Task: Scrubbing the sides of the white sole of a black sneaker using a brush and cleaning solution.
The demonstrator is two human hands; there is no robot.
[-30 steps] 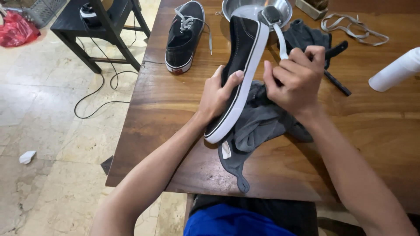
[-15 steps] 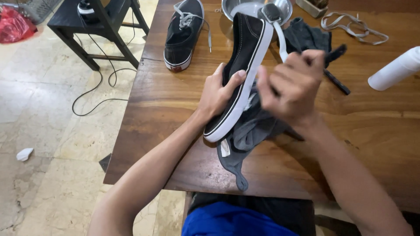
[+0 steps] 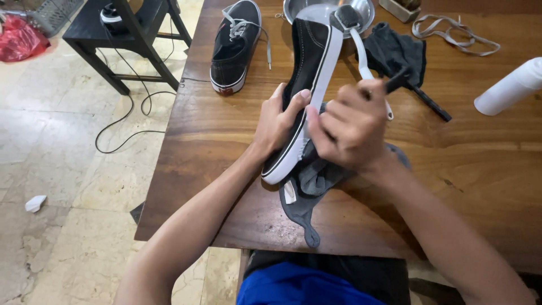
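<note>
Left hand (image 3: 276, 121) fingers gripping a black shoe (image 3: 307, 73) tilted on edge over a grey cloth (image 3: 307, 181), right hand (image 3: 347, 127) closed around a dark brush (image 3: 398, 80) against its white sole, second shoe (image 3: 234, 45), metal bowl (image 3: 299, 8), white bottle (image 3: 508, 87) on the bench (image 3: 226, 141)

A wooden table (image 3: 226, 141) carried a black shoe (image 3: 234, 45), metal bowl (image 3: 302, 8), dark cloth (image 3: 398, 51), grey rag (image 3: 305, 192), white laces (image 3: 451, 34), a pen (image 3: 432, 103) and a white bottle (image 3: 508, 87).
</note>
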